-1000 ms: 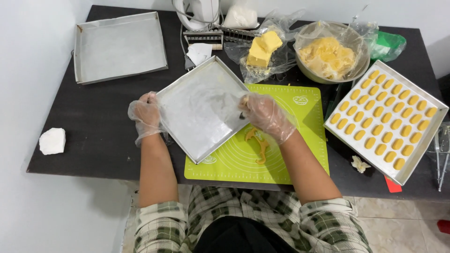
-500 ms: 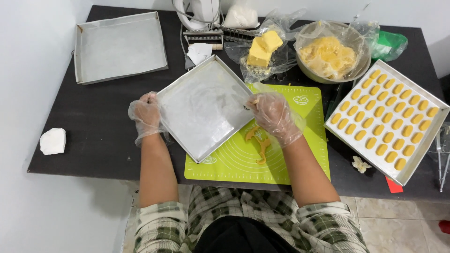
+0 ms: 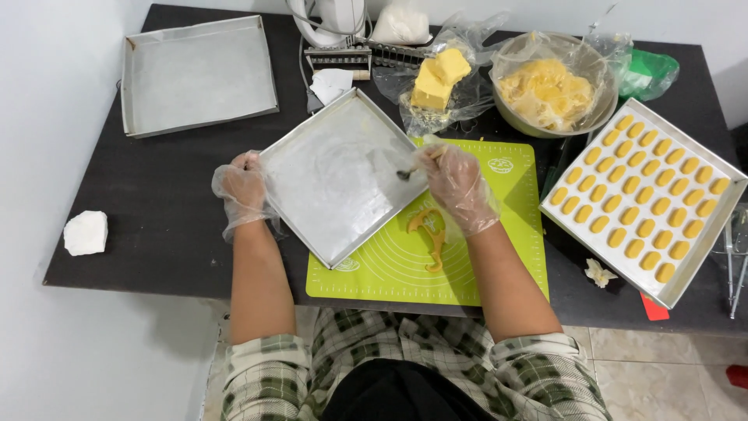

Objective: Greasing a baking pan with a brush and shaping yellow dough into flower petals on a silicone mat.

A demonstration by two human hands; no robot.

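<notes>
- Two gloved hands share the work: the left hand [image 3: 243,187] grips the edge of the square baking tray [image 3: 312,203], and the right hand [image 3: 456,183] pinches a small brush [image 3: 405,175].
- Greasing goes best with even strokes into every corner while the tray is braced flat.
- The tray is shiny, empty metal, sitting half on the green silicone mat [image 3: 483,265], turned diamond-wise.

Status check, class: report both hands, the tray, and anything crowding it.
Left hand grips the square tray edge. Right hand works a small tool inside it. Butter bag crowds the far corner.
</notes>
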